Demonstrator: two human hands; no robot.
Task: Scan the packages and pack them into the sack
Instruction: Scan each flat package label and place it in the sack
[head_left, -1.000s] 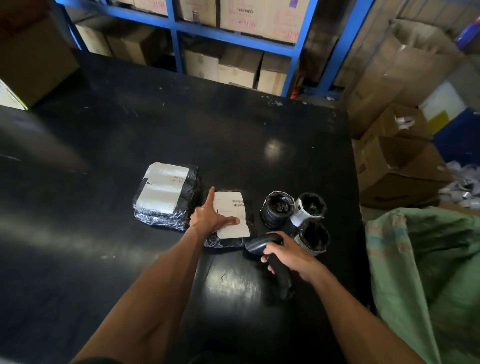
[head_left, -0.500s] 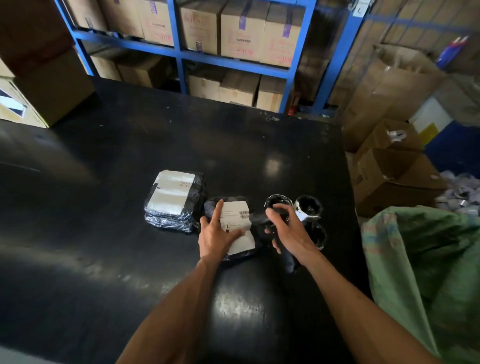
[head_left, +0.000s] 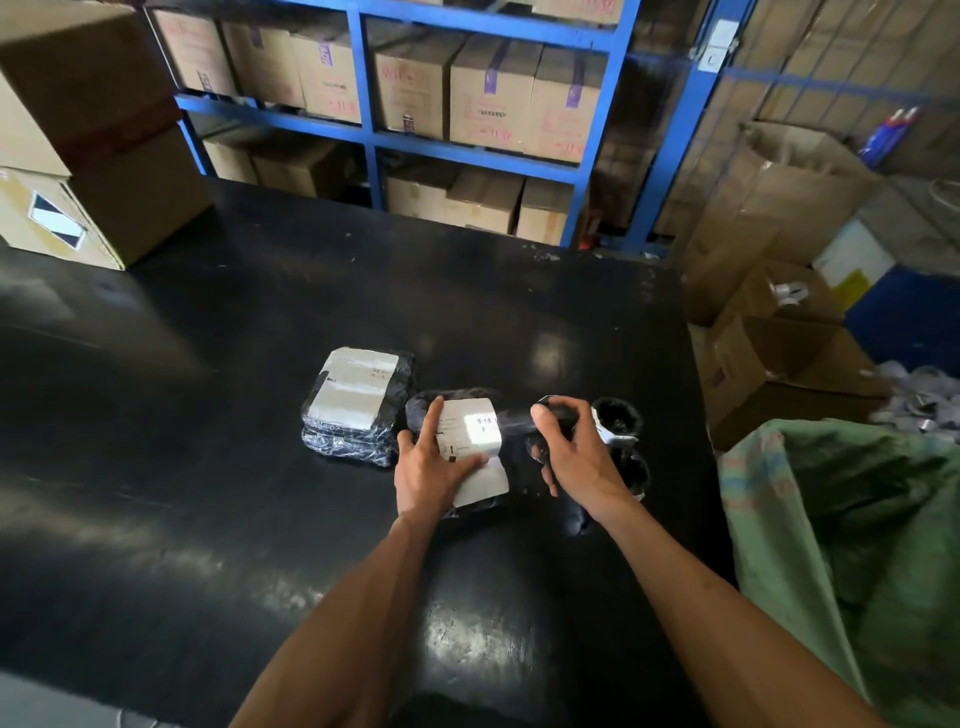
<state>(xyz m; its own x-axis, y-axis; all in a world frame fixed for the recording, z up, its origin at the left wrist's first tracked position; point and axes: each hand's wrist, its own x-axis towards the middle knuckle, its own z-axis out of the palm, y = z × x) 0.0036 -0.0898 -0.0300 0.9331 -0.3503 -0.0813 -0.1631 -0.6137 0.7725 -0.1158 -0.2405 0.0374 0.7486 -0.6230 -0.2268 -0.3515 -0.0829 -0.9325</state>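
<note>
A small black package (head_left: 470, 410) with a white label lies near the table's front middle. My left hand (head_left: 428, 470) presses flat on its left side, index finger straight and thumb on the label. My right hand (head_left: 579, 457) grips a black handheld scanner (head_left: 577, 521) just to the right of it. The scanner's head points left at the label, where a bright patch of light shows. A bigger black package (head_left: 358, 400) with a white label lies to the left. The green woven sack (head_left: 857, 525) stands open beside the table on the right.
Round black-wrapped parcels (head_left: 617, 415) sit behind my right hand. The black table (head_left: 234, 467) ends at its right edge next to the sack. Cardboard boxes (head_left: 104, 182) stand at the far left corner. Blue shelving (head_left: 467, 145) with boxes lies behind, and open cartons (head_left: 789, 374) are on the floor.
My right hand lifted the scanner off the table and swung it up toward the small package's label, which is now lit. My left hand stayed on the package.
</note>
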